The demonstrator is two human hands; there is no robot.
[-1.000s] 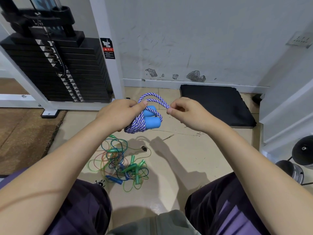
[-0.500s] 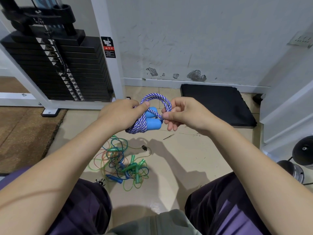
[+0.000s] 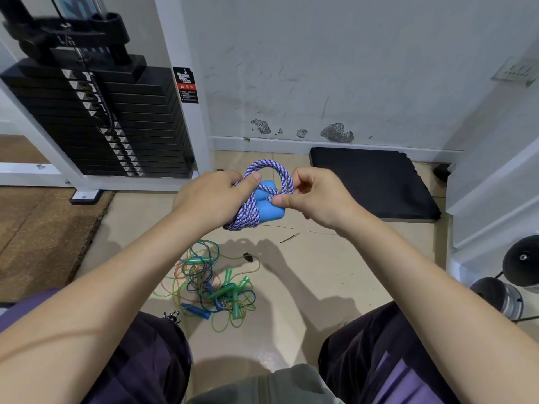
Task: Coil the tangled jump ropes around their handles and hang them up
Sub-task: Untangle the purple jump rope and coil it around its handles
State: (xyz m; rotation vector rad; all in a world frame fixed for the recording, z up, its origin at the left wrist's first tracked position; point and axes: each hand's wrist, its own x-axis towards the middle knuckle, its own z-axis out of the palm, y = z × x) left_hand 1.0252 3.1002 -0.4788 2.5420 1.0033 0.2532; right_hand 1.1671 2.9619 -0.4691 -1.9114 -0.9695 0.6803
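Note:
A purple-and-white braided jump rope (image 3: 248, 212) is wound around its two blue foam handles (image 3: 269, 209), held up above the floor. My left hand (image 3: 210, 199) grips the wound bundle, thumb on top. My right hand (image 3: 313, 196) pinches the last loop of the rope (image 3: 271, 167) at the handles' ends. Below on the floor lies a tangled heap of thin green, blue and orange jump ropes (image 3: 213, 284) with green and blue handles.
A black weight stack (image 3: 116, 121) in a white frame stands at the back left. A black mat (image 3: 370, 182) lies against the wall at the right. Dumbbells (image 3: 507, 287) sit at the far right. A brown rug (image 3: 38, 228) covers the floor at left.
My right hand has drawn the rope's loop in from the right to the ends of the blue handles, making the loop smaller. The left hand keeps its hold.

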